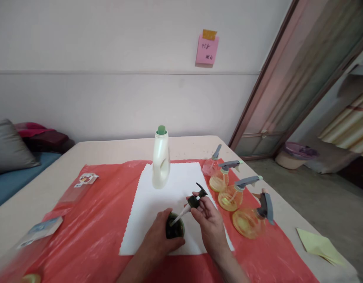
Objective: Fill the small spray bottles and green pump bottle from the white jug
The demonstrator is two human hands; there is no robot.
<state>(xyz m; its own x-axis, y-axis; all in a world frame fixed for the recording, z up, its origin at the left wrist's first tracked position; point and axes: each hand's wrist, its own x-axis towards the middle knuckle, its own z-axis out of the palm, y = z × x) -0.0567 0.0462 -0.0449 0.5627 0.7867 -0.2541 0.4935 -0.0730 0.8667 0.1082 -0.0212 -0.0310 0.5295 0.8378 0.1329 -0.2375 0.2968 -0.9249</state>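
Observation:
My left hand [160, 234] wraps round a small dark green bottle [176, 231] with an open mouth, held over a white scallop-edged mat [134, 236]. Between the fingers of my right hand [210, 224] is a black pump head [194, 200], its spout tilted up. The pale dip tube below it slants down to the bottle's mouth, its tip at or just inside the opening. Behind both hands stands a white jug-like bottle [161, 161] with a green neck piece. How full the dark bottle is, I cannot make out.
Several spray bottles with grey triggers [231, 196] line the mat's right side. A red plastic sheet [105, 204] covers much of the table. Clear packages [78, 188] lie at left, yellow paper [318, 245] at the right edge. A pink note [207, 50] hangs on the wall.

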